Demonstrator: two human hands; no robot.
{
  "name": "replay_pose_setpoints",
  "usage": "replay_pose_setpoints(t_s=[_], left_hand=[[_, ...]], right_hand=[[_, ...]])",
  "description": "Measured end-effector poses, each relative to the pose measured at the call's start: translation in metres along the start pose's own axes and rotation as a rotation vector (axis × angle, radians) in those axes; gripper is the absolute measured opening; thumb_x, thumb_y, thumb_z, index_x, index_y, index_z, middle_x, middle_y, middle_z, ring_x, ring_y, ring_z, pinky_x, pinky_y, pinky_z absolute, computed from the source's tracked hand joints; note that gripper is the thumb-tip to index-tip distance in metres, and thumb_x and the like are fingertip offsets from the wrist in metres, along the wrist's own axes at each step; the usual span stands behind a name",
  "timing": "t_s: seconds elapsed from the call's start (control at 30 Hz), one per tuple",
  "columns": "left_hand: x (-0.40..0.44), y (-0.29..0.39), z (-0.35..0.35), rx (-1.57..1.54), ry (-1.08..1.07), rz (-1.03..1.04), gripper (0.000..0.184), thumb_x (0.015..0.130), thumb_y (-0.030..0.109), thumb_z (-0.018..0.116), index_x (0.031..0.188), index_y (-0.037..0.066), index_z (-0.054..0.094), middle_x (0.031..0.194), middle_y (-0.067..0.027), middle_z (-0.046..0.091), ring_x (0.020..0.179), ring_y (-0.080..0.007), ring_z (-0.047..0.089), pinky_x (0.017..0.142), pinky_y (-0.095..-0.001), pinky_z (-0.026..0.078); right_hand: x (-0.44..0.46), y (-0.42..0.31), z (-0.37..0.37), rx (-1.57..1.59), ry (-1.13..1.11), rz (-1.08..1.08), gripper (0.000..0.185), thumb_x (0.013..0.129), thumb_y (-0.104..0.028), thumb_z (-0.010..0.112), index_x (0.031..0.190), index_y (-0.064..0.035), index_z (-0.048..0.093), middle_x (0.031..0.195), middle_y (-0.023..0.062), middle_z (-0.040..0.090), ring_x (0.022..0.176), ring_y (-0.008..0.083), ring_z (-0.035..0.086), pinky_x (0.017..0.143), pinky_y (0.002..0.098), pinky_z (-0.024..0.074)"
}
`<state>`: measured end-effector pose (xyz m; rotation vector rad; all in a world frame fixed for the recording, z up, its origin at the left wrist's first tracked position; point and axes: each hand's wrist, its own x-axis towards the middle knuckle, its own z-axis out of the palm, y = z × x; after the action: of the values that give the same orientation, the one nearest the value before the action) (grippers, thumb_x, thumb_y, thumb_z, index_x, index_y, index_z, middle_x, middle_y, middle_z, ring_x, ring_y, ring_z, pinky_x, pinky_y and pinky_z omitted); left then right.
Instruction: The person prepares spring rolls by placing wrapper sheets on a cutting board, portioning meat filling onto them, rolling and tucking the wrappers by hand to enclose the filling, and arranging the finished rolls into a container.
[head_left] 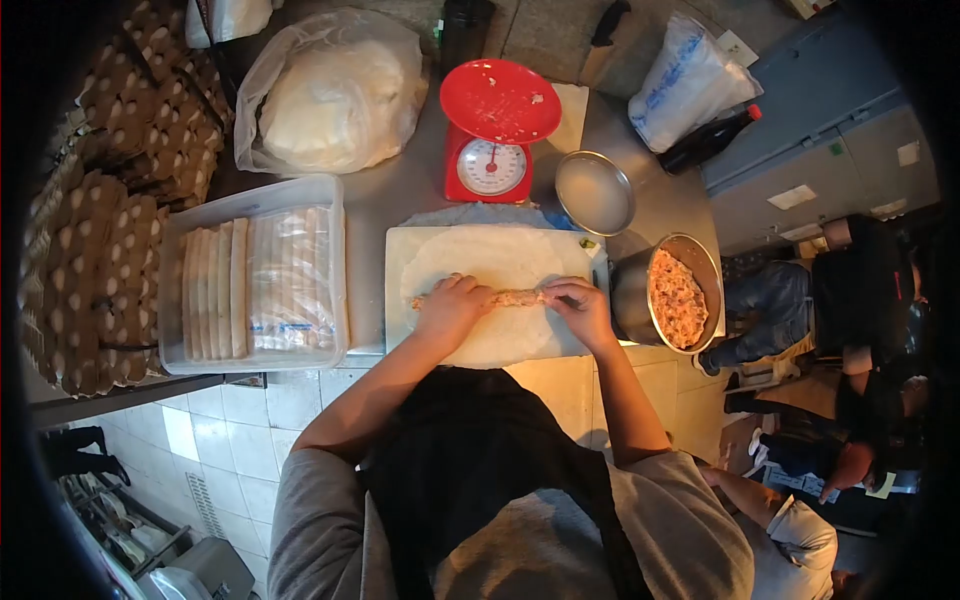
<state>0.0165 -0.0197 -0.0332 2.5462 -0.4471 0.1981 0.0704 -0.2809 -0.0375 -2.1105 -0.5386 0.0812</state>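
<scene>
One hard squeeze could rip my sheet (470, 255) near the bench's front edge (367, 342), right hand (580, 310) pinching filling (515, 298), can't tell grip for left hand (455, 312).

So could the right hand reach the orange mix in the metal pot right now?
Probably yes: the right hand is near the metal pot, which is uncovered, leaving the orange mix exposed. That hand would first have to leave the strip of mix it touches.
</scene>
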Motion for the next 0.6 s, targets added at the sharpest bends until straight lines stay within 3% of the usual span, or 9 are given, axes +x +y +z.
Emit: replay_pose_setpoints(t_s=[0.17, 0.37, 0.5, 0.6], left_hand=[[-0.019, -0.021, -0.026, -0.035, 0.014, 0.001, 0.031, 0.073, 0.016, 0.071, 0.105, 0.013, 0.069, 0.094, -0.005, 0.062, 0.092, -0.0256, 0.057, 0.085, -0.0368, 0.046], [-0.033, -0.044, -0.029, -0.24, 0.0, -0.011, 0.047, 0.071, 0.014, 0.075, 0.117, 0.01, 0.066, 0.1, -0.0063, 0.065, 0.089, -0.0261, 0.059, 0.085, -0.0364, 0.047], [-0.039, -0.046, -0.034, -0.258, 0.248, 0.1, 0.047, 0.072, 0.019, 0.075, 0.118, 0.013, 0.066, 0.104, -0.0055, 0.068, 0.089, -0.0249, 0.061, 0.084, -0.0363, 0.049], [-0.04, -0.034, -0.036, -0.268, 0.243, 0.074, 0.038, 0.072, 0.017, 0.075, 0.109, 0.01, 0.07, 0.104, -0.006, 0.069, 0.09, -0.0245, 0.062, 0.083, -0.0355, 0.049]], right_hand=[[0.003, -0.024, -0.003, -0.104, -0.008, 0.003, 0.028, 0.069, 0.001, 0.078, 0.095, -0.0049, 0.072, 0.095, 0.0077, 0.065, 0.091, 0.0221, 0.061, 0.078, 0.0309, 0.0505], [0.001, -0.011, 0.001, -0.105, 0.044, -0.009, 0.032, 0.067, 0.002, 0.078, 0.097, -0.0056, 0.072, 0.095, 0.0074, 0.063, 0.087, 0.0234, 0.06, 0.074, 0.0314, 0.05], [0.003, -0.015, -0.001, 0.119, 0.026, 0.066, 0.033, 0.065, -0.001, 0.079, 0.097, -0.0086, 0.072, 0.096, 0.0067, 0.063, 0.086, 0.0237, 0.06, 0.076, 0.034, 0.0481], [0.014, -0.061, 0.002, -0.368, 0.048, -0.225, 0.031, 0.063, -0.008, 0.081, 0.093, -0.0134, 0.074, 0.091, 0.0031, 0.064, 0.086, 0.0216, 0.058, 0.078, 0.035, 0.0435]])
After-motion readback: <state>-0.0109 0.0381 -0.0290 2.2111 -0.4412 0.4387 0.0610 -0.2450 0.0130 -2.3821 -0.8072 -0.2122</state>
